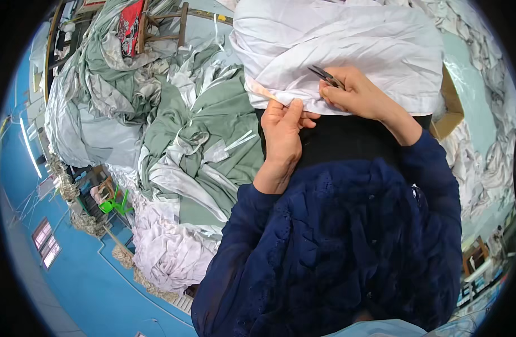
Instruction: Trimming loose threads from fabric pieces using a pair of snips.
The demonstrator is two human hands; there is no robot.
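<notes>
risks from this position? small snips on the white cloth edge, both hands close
1. The left hand pinches the hem of the white cloth close to the snips in the right hand; a slip might nick the fingers.
2. The cloth is bunched and folded, so the blades could catch a layer underneath.
3. The heap of green and white fabric lies beside the left arm; it may snag or drag.
</notes>
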